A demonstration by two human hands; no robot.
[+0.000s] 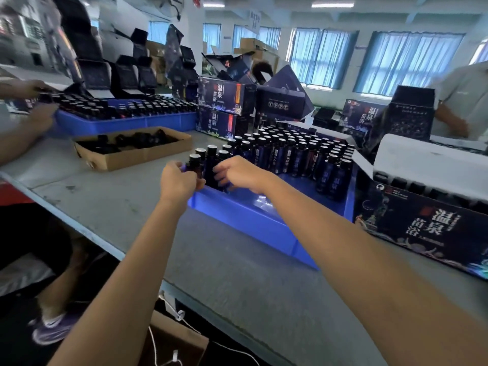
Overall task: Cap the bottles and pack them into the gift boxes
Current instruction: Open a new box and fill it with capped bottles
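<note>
A blue plastic tray (pixel 253 217) in front of me holds several dark bottles (pixel 285 154) with silvery foil tops, standing upright. My left hand (pixel 178 182) grips one bottle (pixel 195 165) at the tray's near-left corner. Beside it, my right hand (pixel 237 173) curls round a neighbouring bottle (pixel 212 165). An open dark gift box (pixel 427 223) with printed characters sits at the right, its white flap raised and bottle tops showing inside. A shallow cardboard box (pixel 132 157) of black caps lies to the left.
A second blue tray (pixel 126 122) of capped bottles stands at the back left, with another person's hands (pixel 39 114) on it. Stacked gift boxes (pixel 227 109) rise behind the bottles. Another person (pixel 462 101) stands at the right. The grey table (pixel 250 281) runs toward me.
</note>
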